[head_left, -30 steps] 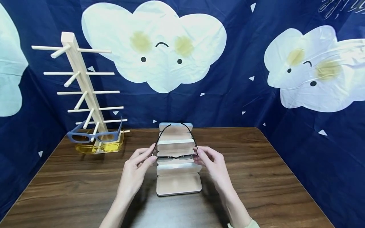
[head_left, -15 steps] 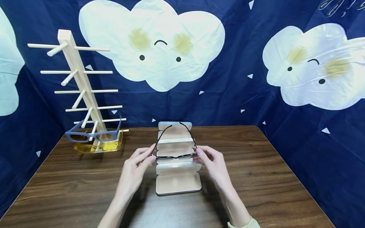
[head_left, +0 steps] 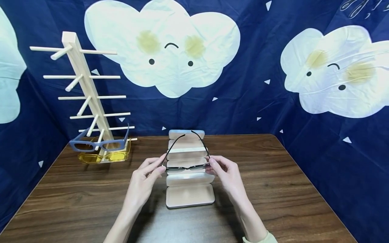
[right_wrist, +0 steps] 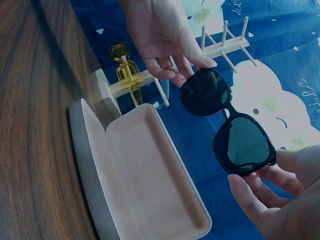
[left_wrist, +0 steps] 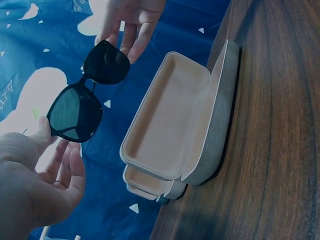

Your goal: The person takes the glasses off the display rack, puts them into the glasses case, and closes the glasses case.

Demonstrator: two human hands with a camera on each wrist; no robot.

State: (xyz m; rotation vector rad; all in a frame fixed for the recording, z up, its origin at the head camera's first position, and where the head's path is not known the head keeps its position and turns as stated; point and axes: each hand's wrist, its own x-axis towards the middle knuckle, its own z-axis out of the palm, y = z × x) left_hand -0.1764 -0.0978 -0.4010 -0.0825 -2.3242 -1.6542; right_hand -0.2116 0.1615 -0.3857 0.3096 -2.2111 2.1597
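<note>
A pair of black sunglasses (head_left: 199, 167) with dark lenses is held in the air over a row of open glasses cases (head_left: 190, 195). My left hand (head_left: 144, 180) pinches the left end of the frame near the hinge between thumb and fingers. At the opposite end my right hand (head_left: 228, 177) pinches the frame the same way. Both temples are unfolded and point away from me. Below the sunglasses, the nearest case (left_wrist: 162, 115) stands with its lid up, showing a beige lining and a grey outer shell. The cases behind it are partly hidden by the sunglasses.
At the back left stands a wooden peg rack (head_left: 88, 81). Blue-framed glasses (head_left: 123, 145) and yellow glasses (head_left: 118, 156) hang on its lowest pegs. The brown wooden table (head_left: 288, 189) ends at a dark blue cloth (head_left: 252, 50) with cloud prints.
The sunglasses' left temple tip has swung slightly inward, to the right. Both hands keep their hold at nearly the same spot. The head view has shifted a little.
</note>
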